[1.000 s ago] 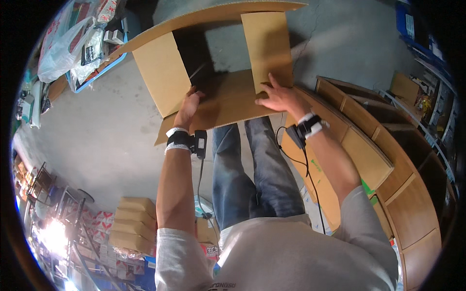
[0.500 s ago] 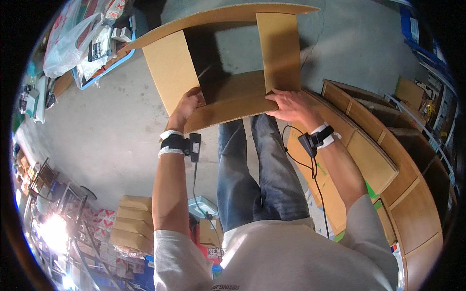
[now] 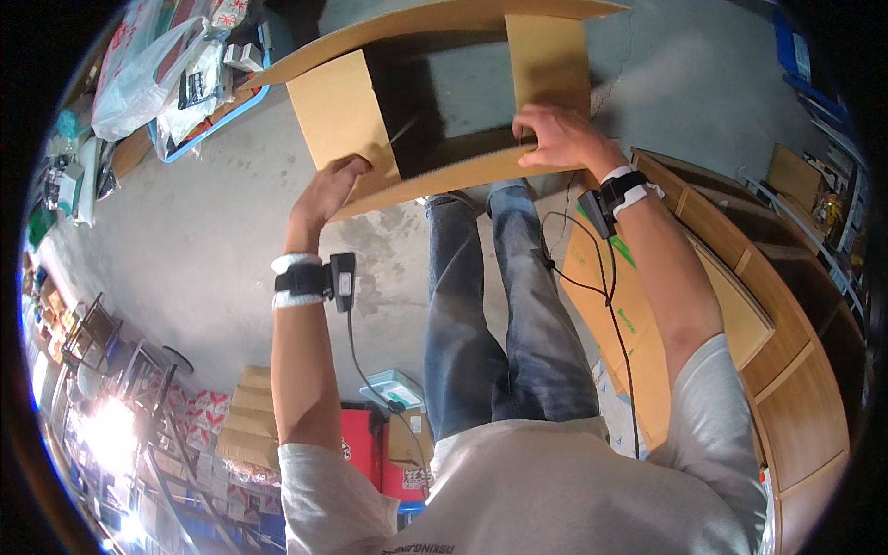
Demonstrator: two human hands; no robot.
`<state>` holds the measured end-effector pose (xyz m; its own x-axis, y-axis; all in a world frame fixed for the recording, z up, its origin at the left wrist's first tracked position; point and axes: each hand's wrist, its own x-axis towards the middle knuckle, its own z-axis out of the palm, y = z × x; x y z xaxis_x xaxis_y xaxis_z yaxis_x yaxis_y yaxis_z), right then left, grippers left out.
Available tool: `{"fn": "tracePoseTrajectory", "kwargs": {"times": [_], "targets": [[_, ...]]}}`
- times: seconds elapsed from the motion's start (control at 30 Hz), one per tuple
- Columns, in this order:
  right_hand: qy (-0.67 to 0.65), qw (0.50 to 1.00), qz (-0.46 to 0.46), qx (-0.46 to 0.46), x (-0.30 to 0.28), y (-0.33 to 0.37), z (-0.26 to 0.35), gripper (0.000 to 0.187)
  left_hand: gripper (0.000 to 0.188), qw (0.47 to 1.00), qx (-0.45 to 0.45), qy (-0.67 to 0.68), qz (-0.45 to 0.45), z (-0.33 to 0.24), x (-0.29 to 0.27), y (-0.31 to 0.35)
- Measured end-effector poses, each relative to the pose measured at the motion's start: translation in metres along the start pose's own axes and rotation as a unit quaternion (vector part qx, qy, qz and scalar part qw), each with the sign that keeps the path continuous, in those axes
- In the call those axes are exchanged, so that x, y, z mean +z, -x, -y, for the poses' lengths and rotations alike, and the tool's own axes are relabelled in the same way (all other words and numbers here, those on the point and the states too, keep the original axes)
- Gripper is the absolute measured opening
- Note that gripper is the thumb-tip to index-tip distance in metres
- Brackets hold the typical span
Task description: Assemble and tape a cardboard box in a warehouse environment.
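Overhead, gripping an open cardboard box (image 3: 444, 157) held out above the concrete floor (image 3: 185, 250) and the knees. Left hand (image 3: 328, 190) clamped on the left flap (image 3: 338, 116). Right hand (image 3: 555, 139) closed over the near edge beside the right flap (image 3: 548, 60).

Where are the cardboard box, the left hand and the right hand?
cardboard box (image 3: 344, 111), head view, on its left flap.
left hand (image 3: 326, 190), head view, on the back of the hand.
right hand (image 3: 555, 139), head view, on the back of the hand.
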<state>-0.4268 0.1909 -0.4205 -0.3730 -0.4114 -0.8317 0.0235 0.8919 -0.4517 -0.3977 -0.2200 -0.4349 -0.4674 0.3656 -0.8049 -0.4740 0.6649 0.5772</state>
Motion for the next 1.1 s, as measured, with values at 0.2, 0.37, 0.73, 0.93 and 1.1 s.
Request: {"fn": "tracePoseTrajectory", "kwargs": {"times": [0.2, 0.37, 0.73, 0.93, 1.1], "targets": [[0.158, 0.916, -0.359, -0.088, 0.011, -0.028, -0.034, 0.081, 0.039, 0.914, 0.067, -0.156, -0.369, -0.053, 0.009, 0.052], [0.139, 0.877, -0.460, 0.010, 0.055, -0.047, -0.021, 0.087, 0.066, 0.913, 0.041, -0.292, -0.281, -0.012, 0.084, 0.021], [0.084, 0.777, -0.611, -0.129, -0.068, -0.039, 0.065, 0.060, 0.082, 0.943, -0.014, -0.246, -0.223, 0.009, 0.114, 0.009], [0.176, 0.787, -0.580, -0.114, -0.074, -0.053, 0.100, 0.057, 0.084, 0.946, -0.013, -0.241, -0.218, 0.001, 0.119, 0.004], [0.207, 0.781, -0.585, -0.071, -0.012, -0.051, 0.083, 0.065, 0.084, 0.951, -0.003, -0.233, -0.206, 0.005, 0.115, 0.009]]}}
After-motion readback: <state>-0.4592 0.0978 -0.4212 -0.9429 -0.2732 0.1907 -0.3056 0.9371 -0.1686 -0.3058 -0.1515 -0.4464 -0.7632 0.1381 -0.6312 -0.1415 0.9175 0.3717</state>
